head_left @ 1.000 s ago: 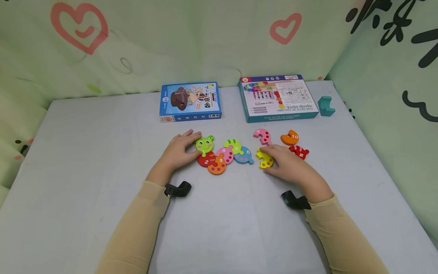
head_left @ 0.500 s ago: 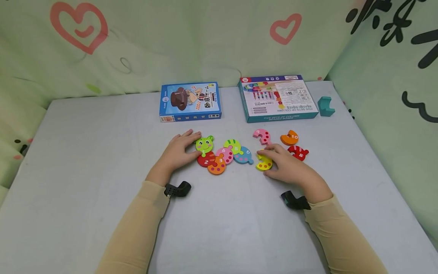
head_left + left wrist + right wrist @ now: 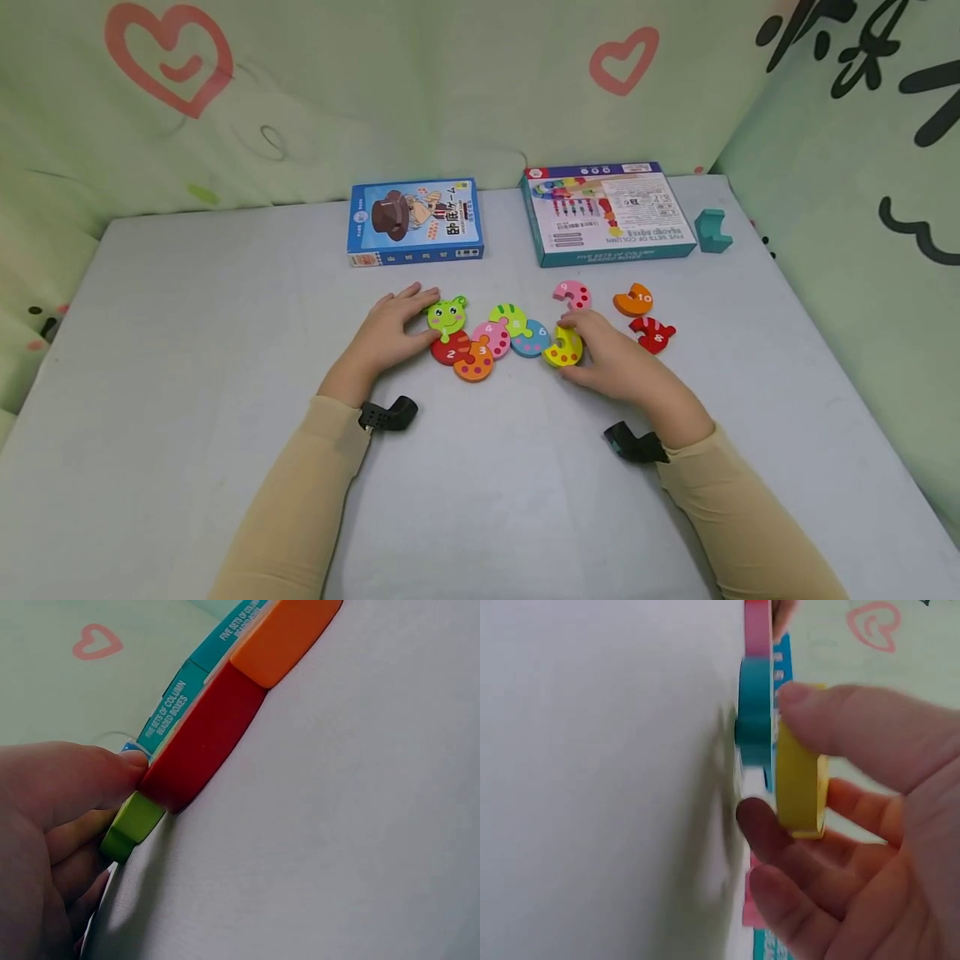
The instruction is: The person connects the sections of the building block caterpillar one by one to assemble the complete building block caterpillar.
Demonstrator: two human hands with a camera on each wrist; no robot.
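Observation:
Caterpillar puzzle pieces curve across the table in the head view: a green smiling head piece [image 3: 447, 317], a red piece [image 3: 451, 348], an orange piece [image 3: 474, 363], a pink piece [image 3: 492, 339], a striped green piece [image 3: 510, 318] and a blue piece [image 3: 531, 339]. My left hand [image 3: 390, 337] holds the head piece at its left side, thumb near the red piece. Between thumb and fingers, my right hand [image 3: 617, 357] pinches a yellow dotted piece [image 3: 564, 347] at the blue piece's right end. In the right wrist view the yellow piece [image 3: 799, 780] sits higher than the blue one.
Loose pieces lie near my right hand: pink [image 3: 573, 294], orange number 10 [image 3: 633, 299] and red number 8 [image 3: 652, 334]. Behind stand a blue box [image 3: 416, 222], a white-and-teal box [image 3: 609, 214] and a small teal block [image 3: 712, 231]. Patterned curtains border the table.
My right hand has moved left with the yellow piece, bringing it from apart to the blue piece's right end. The left hand has stayed at the head piece.

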